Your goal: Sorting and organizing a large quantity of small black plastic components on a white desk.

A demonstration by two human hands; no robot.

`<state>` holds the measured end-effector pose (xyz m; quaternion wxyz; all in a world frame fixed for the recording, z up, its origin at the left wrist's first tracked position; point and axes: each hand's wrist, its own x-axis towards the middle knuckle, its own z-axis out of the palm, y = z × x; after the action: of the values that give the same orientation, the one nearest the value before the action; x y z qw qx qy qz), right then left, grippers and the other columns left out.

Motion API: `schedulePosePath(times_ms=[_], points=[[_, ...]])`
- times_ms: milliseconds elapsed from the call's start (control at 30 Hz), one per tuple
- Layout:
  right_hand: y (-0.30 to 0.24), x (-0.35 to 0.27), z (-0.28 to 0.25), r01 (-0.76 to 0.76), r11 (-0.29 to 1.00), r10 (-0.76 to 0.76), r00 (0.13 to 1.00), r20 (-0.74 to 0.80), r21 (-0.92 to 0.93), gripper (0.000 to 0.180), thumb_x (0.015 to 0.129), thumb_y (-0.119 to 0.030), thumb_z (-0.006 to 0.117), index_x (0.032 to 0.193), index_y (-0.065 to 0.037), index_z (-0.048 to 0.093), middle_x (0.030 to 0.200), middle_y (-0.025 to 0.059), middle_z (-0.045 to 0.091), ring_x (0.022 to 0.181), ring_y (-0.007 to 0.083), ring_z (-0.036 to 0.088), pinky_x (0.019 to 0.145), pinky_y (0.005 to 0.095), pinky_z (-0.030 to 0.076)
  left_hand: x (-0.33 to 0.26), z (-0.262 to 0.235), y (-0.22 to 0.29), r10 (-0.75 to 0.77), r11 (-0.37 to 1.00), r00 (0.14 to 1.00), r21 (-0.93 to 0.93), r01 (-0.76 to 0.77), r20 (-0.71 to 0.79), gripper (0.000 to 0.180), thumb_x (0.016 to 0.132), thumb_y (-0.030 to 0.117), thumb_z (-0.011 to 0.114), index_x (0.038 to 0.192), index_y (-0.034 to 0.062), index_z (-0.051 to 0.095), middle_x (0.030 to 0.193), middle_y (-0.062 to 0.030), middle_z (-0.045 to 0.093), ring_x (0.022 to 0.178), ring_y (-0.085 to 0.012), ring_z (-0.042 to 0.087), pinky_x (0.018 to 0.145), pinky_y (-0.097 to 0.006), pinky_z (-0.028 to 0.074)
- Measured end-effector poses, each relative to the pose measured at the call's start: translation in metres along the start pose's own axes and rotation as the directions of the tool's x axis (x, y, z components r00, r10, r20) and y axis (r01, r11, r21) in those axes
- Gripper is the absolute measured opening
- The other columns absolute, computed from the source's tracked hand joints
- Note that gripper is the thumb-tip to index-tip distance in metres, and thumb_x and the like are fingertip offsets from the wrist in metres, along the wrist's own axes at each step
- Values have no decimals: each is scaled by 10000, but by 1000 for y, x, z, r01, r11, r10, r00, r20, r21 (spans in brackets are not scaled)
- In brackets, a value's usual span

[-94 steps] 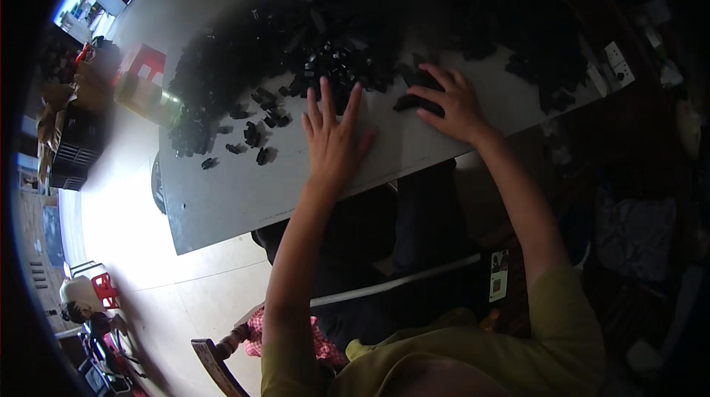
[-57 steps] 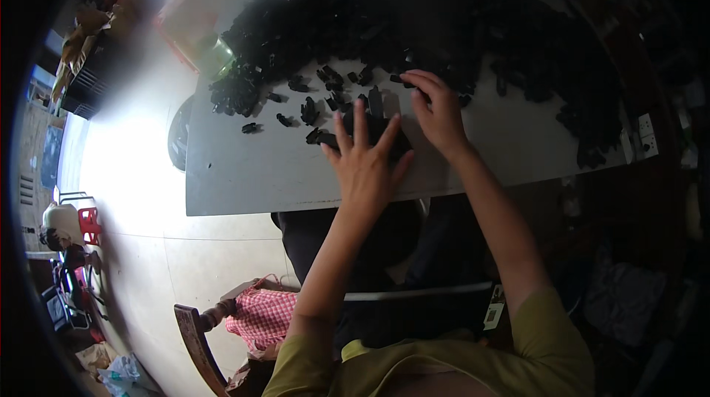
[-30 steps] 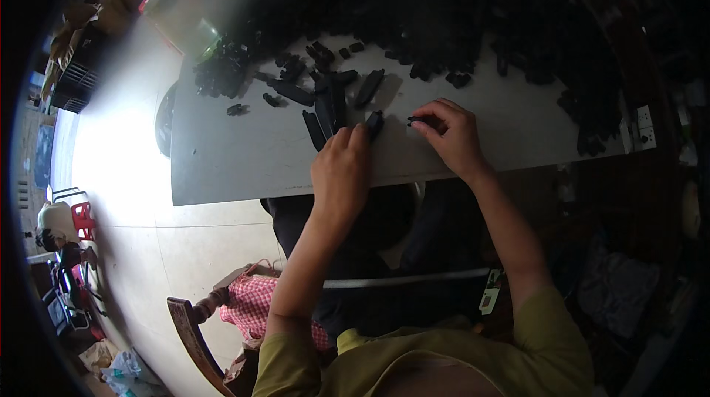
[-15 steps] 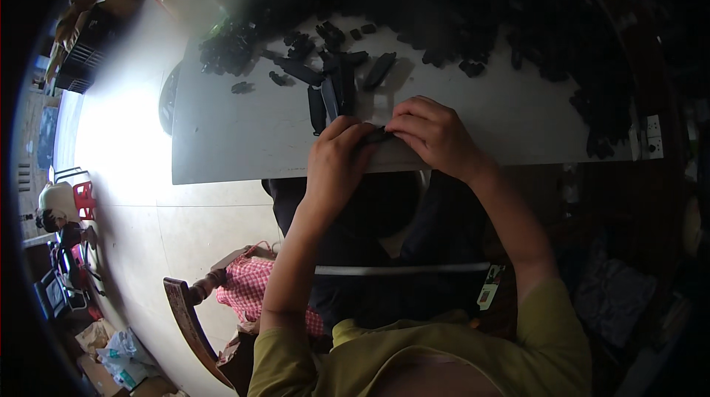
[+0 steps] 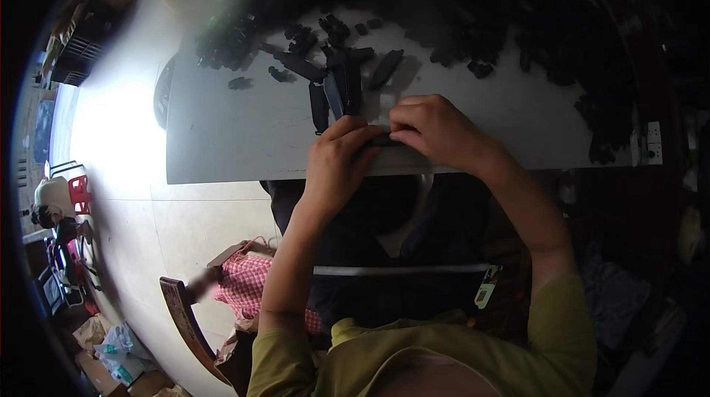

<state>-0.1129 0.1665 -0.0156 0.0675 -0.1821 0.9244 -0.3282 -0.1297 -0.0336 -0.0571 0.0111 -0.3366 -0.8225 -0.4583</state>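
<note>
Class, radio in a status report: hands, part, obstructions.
Left hand and right hand pinch one small black part at table edge. Loose black parts just beyond.

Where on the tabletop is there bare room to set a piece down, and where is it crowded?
Bare: the near-left stretch of the grey table, left of the left hand, below the loose black pieces; also right of the right hand. Crowded: the far side under the black pile.

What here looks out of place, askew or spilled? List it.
Nothing looks spilled or damaged. The black parts lie in a loose heap across the far side of the grey table, with a few long ones pulled out near the hands. The left hand and right hand pinch one small dark piece together.
</note>
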Motion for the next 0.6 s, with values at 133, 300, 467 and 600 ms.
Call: schedulePosePath(times_ms=[133, 300, 467, 600], points=[[-13, 6, 1, 21, 993, -19, 1000, 19, -119, 54, 815, -82, 654, 831, -38, 627, 830, 111, 639, 814, 306, 642, 742, 393, 516, 0, -1, 2, -6, 1000, 1000, -18, 6, 7, 233, 755, 53, 688, 987, 49, 679, 942, -103, 617, 851, -310, 623, 726, -368, 502], [-11, 19, -3, -1, 991, 18, 992, 125, -131, 72, 792, -58, 672, 779, -21, 611, 758, 113, 615, 745, 280, 627, 669, 362, 493, -3, -1, -4, 42, 999, 999, 2, -42, 7, 242, 760, 46, 676, 1002, 52, 670, 936, -102, 612, 851, -314, 619, 733, -373, 503], [37, 44, -9, -4, 985, 95, 853, -514, 175, 132, 859, -138, 645, 922, -23, 656, 903, 91, 624, 705, 210, 622, 675, 332, 520, -5, 3, 3, 71, 997, 997, 32, -71, 10, 248, 769, 57, 671, 1017, 63, 655, 957, -102, 606, 869, -317, 615, 742, -379, 505], [55, 40, 10, 3, 991, 60, 888, -456, 136, 179, 841, -86, 662, 1011, -32, 643, 1003, 85, 608, 699, 199, 609, 681, 315, 513, -4, 3, -5, 77, 997, 997, 13, -77, 14, 243, 769, 74, 679, 1009, 70, 646, 944, -101, 597, 869, -320, 610, 744, -384, 502]])
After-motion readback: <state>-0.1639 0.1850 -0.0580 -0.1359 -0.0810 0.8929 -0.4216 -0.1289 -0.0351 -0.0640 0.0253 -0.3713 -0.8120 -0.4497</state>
